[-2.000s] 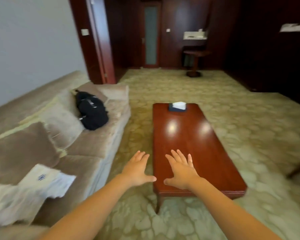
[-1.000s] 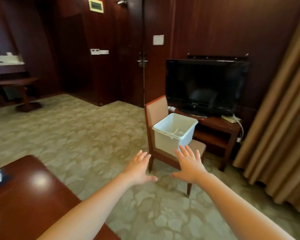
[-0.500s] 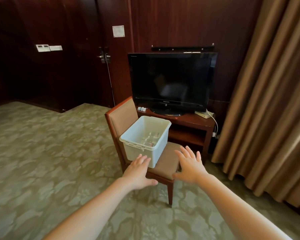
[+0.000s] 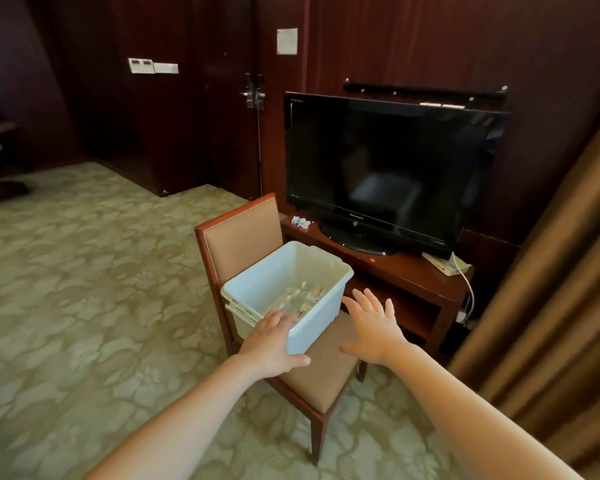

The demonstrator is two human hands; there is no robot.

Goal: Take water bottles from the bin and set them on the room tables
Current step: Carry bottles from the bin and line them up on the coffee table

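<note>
Clear water bottles (image 4: 300, 299), blurred, are seen lying in a rectangular white plastic bin (image 4: 321, 318) set on a padded wood-framed chair (image 4: 239, 237) over patterned carpet (image 4: 84, 271), with left hand (image 4: 272, 344) and right hand (image 4: 373, 327) held empty, fingers spread, near it.

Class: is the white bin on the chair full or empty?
Nearly empty: the white bin holds a few water bottles on its bottom.

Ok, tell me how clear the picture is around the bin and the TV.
Head view: soft throughout, so the bottles in the white bin are only a blurry jumble; the TV screen carries a dim reflection; the wood walls sit dark; the wide lens bows the curtain at the right edge.
</note>
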